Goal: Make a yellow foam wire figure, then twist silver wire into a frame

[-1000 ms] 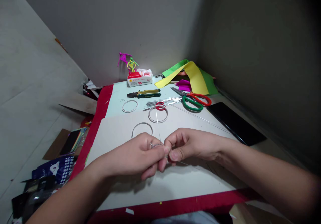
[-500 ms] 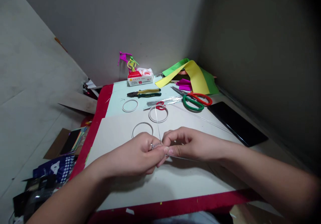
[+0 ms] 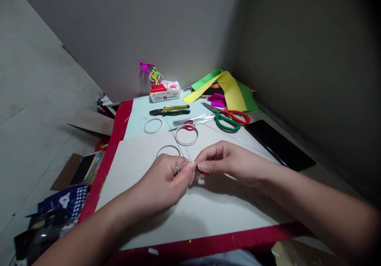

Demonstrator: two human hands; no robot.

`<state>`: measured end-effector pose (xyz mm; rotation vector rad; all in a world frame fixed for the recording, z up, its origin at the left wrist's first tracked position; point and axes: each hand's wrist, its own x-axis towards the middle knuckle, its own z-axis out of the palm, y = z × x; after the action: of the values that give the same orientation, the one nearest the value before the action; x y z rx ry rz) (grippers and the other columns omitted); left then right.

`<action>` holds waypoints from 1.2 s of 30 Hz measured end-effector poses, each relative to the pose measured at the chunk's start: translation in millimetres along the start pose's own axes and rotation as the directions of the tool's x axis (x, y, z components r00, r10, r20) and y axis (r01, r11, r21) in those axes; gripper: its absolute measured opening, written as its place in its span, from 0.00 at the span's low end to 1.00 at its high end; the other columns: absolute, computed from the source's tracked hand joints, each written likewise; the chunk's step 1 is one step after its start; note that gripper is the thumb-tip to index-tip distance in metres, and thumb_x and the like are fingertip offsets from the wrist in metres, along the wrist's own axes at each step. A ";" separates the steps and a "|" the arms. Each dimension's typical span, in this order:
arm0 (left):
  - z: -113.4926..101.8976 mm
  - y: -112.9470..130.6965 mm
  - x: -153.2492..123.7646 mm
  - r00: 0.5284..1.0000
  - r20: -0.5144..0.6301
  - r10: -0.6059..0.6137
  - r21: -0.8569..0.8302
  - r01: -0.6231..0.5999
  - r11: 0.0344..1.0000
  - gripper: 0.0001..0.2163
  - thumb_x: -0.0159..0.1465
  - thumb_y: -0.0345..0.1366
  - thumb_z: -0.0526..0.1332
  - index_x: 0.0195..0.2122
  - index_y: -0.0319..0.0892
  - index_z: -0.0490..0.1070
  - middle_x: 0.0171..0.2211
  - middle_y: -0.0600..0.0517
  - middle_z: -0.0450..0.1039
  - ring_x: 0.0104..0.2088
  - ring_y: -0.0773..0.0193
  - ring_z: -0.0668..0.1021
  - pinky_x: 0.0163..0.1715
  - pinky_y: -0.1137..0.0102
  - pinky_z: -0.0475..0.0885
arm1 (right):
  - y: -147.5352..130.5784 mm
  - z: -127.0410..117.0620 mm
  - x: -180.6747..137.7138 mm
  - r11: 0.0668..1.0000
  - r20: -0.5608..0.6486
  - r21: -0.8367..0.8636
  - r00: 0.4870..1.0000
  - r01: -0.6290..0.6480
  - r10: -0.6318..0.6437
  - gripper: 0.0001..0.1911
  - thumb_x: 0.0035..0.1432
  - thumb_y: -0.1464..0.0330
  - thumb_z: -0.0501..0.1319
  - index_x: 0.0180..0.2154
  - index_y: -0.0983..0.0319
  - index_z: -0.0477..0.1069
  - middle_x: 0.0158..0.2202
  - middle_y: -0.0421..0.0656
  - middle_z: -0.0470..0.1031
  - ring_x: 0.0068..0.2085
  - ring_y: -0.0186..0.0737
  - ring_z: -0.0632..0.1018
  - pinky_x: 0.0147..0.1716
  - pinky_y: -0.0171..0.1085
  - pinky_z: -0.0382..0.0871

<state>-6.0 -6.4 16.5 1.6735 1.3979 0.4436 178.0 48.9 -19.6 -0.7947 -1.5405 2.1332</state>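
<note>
Above the table, my left hand (image 3: 169, 180) is closed in a pinch on a thin metal wire (image 3: 180, 166), whose twisted part ends in a small loop by the thumb. My right hand (image 3: 228, 162) touches it fingertip to fingertip, thumb and forefinger pinched on the same wire. One straight strand runs away from the fingertips toward the back of the table. Just beyond the hands lie a pale ring (image 3: 168, 146), partly hidden by my left hand, a thicker ring (image 3: 176, 135) and another ring (image 3: 145, 128).
Pliers (image 3: 175, 111), a bundle of wires (image 3: 198, 118), small red scissors (image 3: 188, 127) and large scissors (image 3: 228, 116) lie farther back. A black tablet-like slab (image 3: 281, 145) is at right. Behind stand a small box (image 3: 165, 94) with figures and coloured strips (image 3: 230, 85).
Both hands have moved slightly up and away from me with the wire. The straight strand now leans more to the left, and a strand under my right hand shows less.
</note>
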 end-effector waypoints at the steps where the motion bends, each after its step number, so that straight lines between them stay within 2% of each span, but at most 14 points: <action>1: 0.4 -0.5 -0.3 1.000 -0.008 0.018 0.018 -0.017 1.000 0.20 0.66 0.40 0.49 0.16 0.42 0.57 0.13 0.58 0.57 0.16 0.73 0.59 0.17 0.74 0.54 | 2.2 -1.0 1.4 0.998 0.008 0.067 1.000 -0.021 0.021 0.11 0.48 0.65 0.70 0.32 0.66 0.78 0.27 0.40 0.75 0.30 0.31 0.72 0.34 0.33 0.65; 5: 2.1 0.8 -2.5 0.999 -0.024 0.025 0.017 -0.025 1.000 0.19 0.67 0.41 0.49 0.18 0.42 0.57 0.14 0.58 0.58 0.17 0.72 0.60 0.18 0.75 0.56 | 8.1 -1.2 5.1 0.983 -0.017 0.181 0.999 -0.031 0.034 0.10 0.44 0.68 0.72 0.31 0.66 0.78 0.26 0.40 0.76 0.29 0.30 0.73 0.34 0.32 0.66; 9: 5.1 2.6 -3.4 0.997 -0.036 -0.065 -0.076 0.063 0.995 0.19 0.66 0.42 0.50 0.19 0.42 0.59 0.13 0.58 0.58 0.16 0.72 0.60 0.17 0.76 0.55 | 7.7 2.8 4.7 0.991 -0.084 0.134 0.996 0.023 -0.012 0.11 0.44 0.67 0.72 0.31 0.66 0.77 0.26 0.40 0.76 0.29 0.30 0.72 0.32 0.32 0.65; 14: 3.9 3.2 -2.7 0.978 0.072 -0.198 -0.321 0.210 0.924 0.18 0.67 0.43 0.48 0.21 0.43 0.60 0.09 0.61 0.55 0.12 0.73 0.55 0.13 0.77 0.51 | 1.5 9.5 -1.7 0.987 -0.129 -0.109 0.983 0.119 -0.133 0.09 0.52 0.66 0.67 0.32 0.66 0.73 0.26 0.40 0.74 0.28 0.31 0.70 0.30 0.32 0.62; 17: 1.8 3.3 -0.6 0.972 0.125 -0.200 -0.431 0.235 0.871 0.17 0.67 0.43 0.49 0.22 0.42 0.61 0.08 0.61 0.55 0.11 0.74 0.53 0.13 0.77 0.48 | -1.3 13.2 -6.3 0.915 -0.150 -0.342 0.949 0.213 -0.277 0.06 0.56 0.67 0.62 0.32 0.65 0.73 0.28 0.42 0.74 0.30 0.34 0.71 0.31 0.34 0.64; 21: 3.9 -1.9 3.6 0.963 0.180 -0.199 -0.623 0.268 0.735 0.16 0.66 0.42 0.51 0.23 0.42 0.60 0.07 0.63 0.50 0.11 0.74 0.49 0.13 0.77 0.44 | 0.6 14.6 -7.8 0.644 -0.073 -0.661 0.820 0.386 -0.567 0.05 0.58 0.72 0.58 0.32 0.65 0.72 0.28 0.43 0.72 0.30 0.34 0.70 0.29 0.33 0.64; 24: 7.6 -8.0 5.9 0.962 0.224 -0.154 -0.722 0.270 0.637 0.15 0.65 0.41 0.52 0.22 0.42 0.59 0.06 0.63 0.47 0.12 0.74 0.49 0.15 0.76 0.45 | 5.5 10.5 -7.2 0.304 0.120 -0.821 0.667 0.483 -0.736 0.08 0.60 0.75 0.54 0.36 0.64 0.72 0.30 0.45 0.73 0.30 0.35 0.71 0.29 0.35 0.63; 27: 9.3 -10.5 6.2 0.963 0.228 -0.141 -0.717 0.264 0.646 0.16 0.66 0.42 0.52 0.21 0.42 0.59 0.06 0.63 0.47 0.12 0.74 0.48 0.15 0.76 0.44 | 7.9 3.9 -8.2 -0.142 0.419 -0.863 0.531 0.485 -0.737 0.10 0.61 0.75 0.53 0.39 0.62 0.72 0.31 0.46 0.75 0.31 0.38 0.72 0.31 0.39 0.60; 29: 8.8 -9.2 5.5 0.970 0.188 -0.152 -0.639 0.238 0.731 0.17 0.66 0.43 0.51 0.21 0.42 0.60 0.07 0.63 0.49 0.12 0.74 0.48 0.15 0.75 0.43 | 5.4 1.0 -9.7 -0.262 0.513 -0.833 0.505 0.487 -0.694 0.10 0.61 0.75 0.53 0.39 0.62 0.72 0.32 0.46 0.77 0.31 0.38 0.72 0.35 0.42 0.60; 30: 8.3 -8.1 5.2 0.975 0.157 -0.155 -0.582 0.219 0.783 0.17 0.66 0.43 0.51 0.21 0.42 0.60 0.07 0.62 0.50 0.12 0.74 0.49 0.15 0.75 0.43 | 2.7 0.5 -10.6 -0.218 0.497 -0.834 0.517 0.507 -0.697 0.10 0.61 0.75 0.53 0.40 0.62 0.73 0.32 0.46 0.77 0.31 0.38 0.73 0.37 0.43 0.61; 31: 7.7 -6.9 4.9 0.981 0.125 -0.151 -0.521 0.194 0.831 0.18 0.66 0.44 0.51 0.21 0.42 0.60 0.08 0.62 0.52 0.12 0.74 0.51 0.15 0.75 0.44 | -0.8 0.6 -11.3 -0.102 0.434 -0.843 0.555 0.529 -0.709 0.11 0.61 0.75 0.53 0.40 0.62 0.73 0.33 0.45 0.77 0.32 0.38 0.73 0.39 0.43 0.61; 33: 6.8 -4.9 4.6 0.990 0.072 -0.121 -0.408 0.140 0.902 0.18 0.67 0.44 0.50 0.21 0.41 0.60 0.10 0.61 0.54 0.14 0.74 0.54 0.15 0.76 0.47 | -8.9 1.9 -12.6 0.276 0.231 -0.809 0.713 0.519 -0.662 0.10 0.61 0.74 0.54 0.38 0.61 0.74 0.33 0.44 0.77 0.34 0.37 0.74 0.40 0.40 0.64; 35: 6.6 -4.0 4.6 0.996 0.037 -0.082 -0.321 0.090 0.943 0.19 0.67 0.45 0.50 0.21 0.41 0.60 0.12 0.60 0.55 0.15 0.73 0.56 0.17 0.76 0.51 | -15.2 2.7 -12.8 0.634 0.047 -0.679 0.885 0.369 -0.463 0.08 0.61 0.70 0.57 0.34 0.62 0.75 0.31 0.43 0.77 0.34 0.36 0.75 0.37 0.36 0.66; 36: 6.8 -3.8 4.7 0.998 0.027 -0.061 -0.277 0.066 0.959 0.19 0.67 0.44 0.50 0.21 0.41 0.59 0.13 0.60 0.56 0.16 0.73 0.57 0.17 0.76 0.52 | -16.7 2.4 -12.4 0.757 -0.015 -0.594 0.938 0.271 -0.347 0.07 0.60 0.68 0.59 0.32 0.63 0.75 0.30 0.43 0.77 0.33 0.36 0.75 0.35 0.34 0.66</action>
<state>-1.9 -4.9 8.6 1.3980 1.3063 0.5596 185.7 45.1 -0.5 -0.7641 -2.1239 1.3398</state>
